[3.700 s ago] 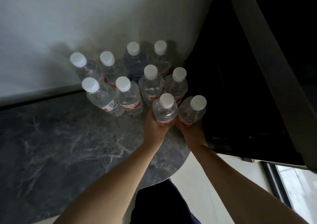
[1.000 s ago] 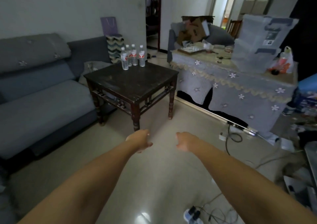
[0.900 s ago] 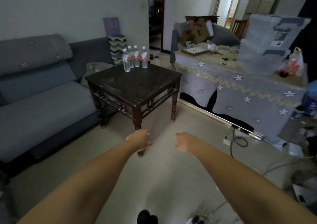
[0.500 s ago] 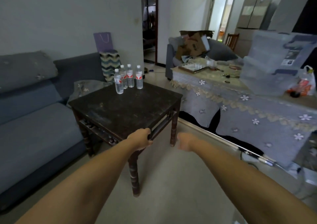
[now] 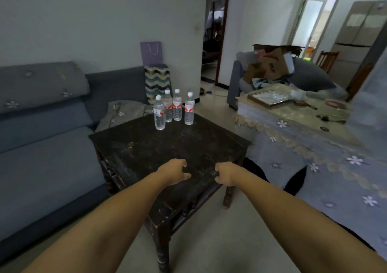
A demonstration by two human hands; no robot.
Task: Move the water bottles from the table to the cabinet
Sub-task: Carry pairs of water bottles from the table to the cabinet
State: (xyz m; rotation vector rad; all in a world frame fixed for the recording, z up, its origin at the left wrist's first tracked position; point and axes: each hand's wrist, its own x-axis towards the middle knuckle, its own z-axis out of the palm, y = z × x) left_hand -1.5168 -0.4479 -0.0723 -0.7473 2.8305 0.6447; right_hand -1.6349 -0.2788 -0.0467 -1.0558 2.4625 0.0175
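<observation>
Head view: four water bottles (image 5: 174, 109) clustered well beyond my loosely curled, empty fingers (image 5: 184, 165); crowded reach may topple neighbours on the worktop (image 5: 146, 147).

Four bottles (image 5: 174, 108) upright on dark table (image 5: 146, 147).

Dark wooden table (image 5: 167, 147), four upright water bottles (image 5: 177, 105) on it

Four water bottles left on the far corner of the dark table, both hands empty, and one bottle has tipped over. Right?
Not quite. In the head view all four water bottles stand upright on the dark table; none has tipped. The left hand and right hand are empty.
</observation>
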